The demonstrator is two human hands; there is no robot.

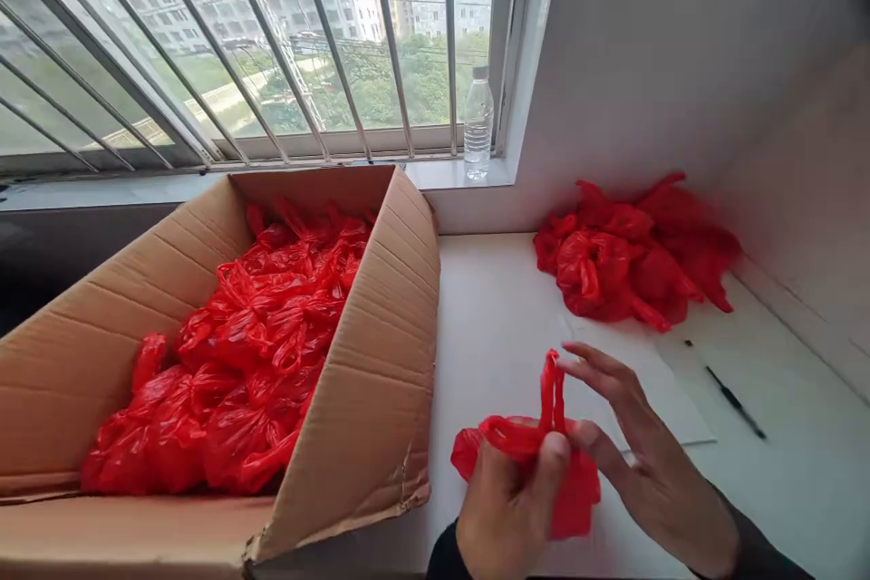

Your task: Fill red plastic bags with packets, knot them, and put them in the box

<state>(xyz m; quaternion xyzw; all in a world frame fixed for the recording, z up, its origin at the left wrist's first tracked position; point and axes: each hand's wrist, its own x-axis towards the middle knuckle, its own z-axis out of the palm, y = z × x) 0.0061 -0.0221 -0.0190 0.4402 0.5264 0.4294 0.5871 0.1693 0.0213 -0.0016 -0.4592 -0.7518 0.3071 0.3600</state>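
My left hand (509, 498) grips a red plastic bag (575, 494) low in front of me, its thumb pressed on the gathered plastic. One handle loop of that bag stands up above the thumb. My right hand (642, 453) is beside the loop with fingers stretched and thumb apart; its fingertips are at the loop's top, and I cannot tell whether they touch it. Part of the bag is hidden behind my left fingers.
On the left stands an open cardboard box (381, 326) full of knotted red bags (265, 353). A heap of red bags (625, 254) lies against the wall. White paper (680, 399) and a black pen (738, 403) are on the white table (489, 299). A bottle (478, 127) stands on the windowsill.
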